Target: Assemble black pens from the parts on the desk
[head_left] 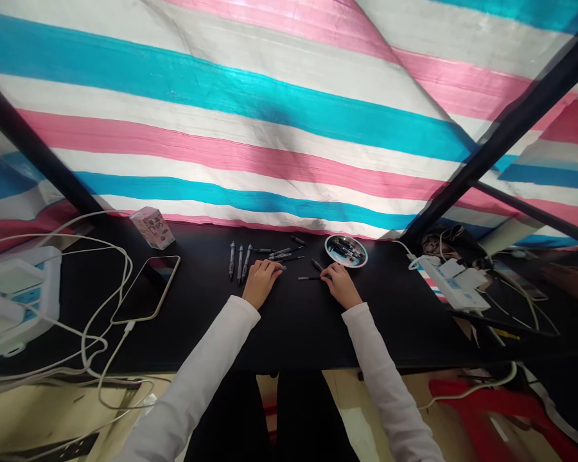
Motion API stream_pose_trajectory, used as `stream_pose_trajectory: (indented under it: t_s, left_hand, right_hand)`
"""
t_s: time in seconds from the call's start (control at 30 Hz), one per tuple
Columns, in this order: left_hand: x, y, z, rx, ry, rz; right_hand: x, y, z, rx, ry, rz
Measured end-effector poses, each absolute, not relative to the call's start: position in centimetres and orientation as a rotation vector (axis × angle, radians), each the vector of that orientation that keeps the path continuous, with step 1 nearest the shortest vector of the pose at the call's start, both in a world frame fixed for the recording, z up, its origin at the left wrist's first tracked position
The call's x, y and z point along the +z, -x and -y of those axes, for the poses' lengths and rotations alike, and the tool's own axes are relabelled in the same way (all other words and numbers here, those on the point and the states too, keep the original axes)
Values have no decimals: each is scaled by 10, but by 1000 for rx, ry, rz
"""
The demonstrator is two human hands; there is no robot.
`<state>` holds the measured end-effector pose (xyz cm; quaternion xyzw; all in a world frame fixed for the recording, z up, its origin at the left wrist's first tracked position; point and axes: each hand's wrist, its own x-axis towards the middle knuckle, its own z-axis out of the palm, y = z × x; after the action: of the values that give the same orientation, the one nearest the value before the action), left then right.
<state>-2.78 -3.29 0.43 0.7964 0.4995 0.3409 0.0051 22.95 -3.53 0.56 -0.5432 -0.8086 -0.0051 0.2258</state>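
My left hand rests on the black table with its fingers pinched at a small greyish piece, too small to name. Across a short gap, my right hand pinches one end of a thin pen refill, which points left. A dark pen part lies just beyond the right fingertips. Several grey-and-black pens lie side by side behind my left hand. More loose pen parts are scattered between them and a round metal bowl, which holds dark and clear pieces.
At left lie a phone on a charging cable, a small pink box and a white power strip with looping cables. Another power strip and a dark bundle stand at right. A striped sheet hangs behind the table.
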Motion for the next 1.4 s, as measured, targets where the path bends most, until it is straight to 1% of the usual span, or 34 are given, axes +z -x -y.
stream_pose_trajectory:
  t_s: [0.2,0.33,0.6,0.93,1.27,1.4]
  left_hand:
    - [5,28,35,1006,-2508,-1519]
    - [5,28,35,981,-2506,-1495]
    - [7,28,36,971,-2517,-1457]
    - [7,30,35,981,-2544,-1419]
    - [8,30,37,931,-2653,-1297]
    - [10,31,37,990,-2619,-1347]
  right_hand:
    - [10,-221,41,-151,1577,2274]
    - [10,-216,44,-185,1618,2241]
    - [18,-210,46,-103,1526,2196]
    - [25,-192,45,-89,1479,2187]
    - [33,-156,44,-77,1362,2334]
    - [38,-153,41,-35,1256,2187]
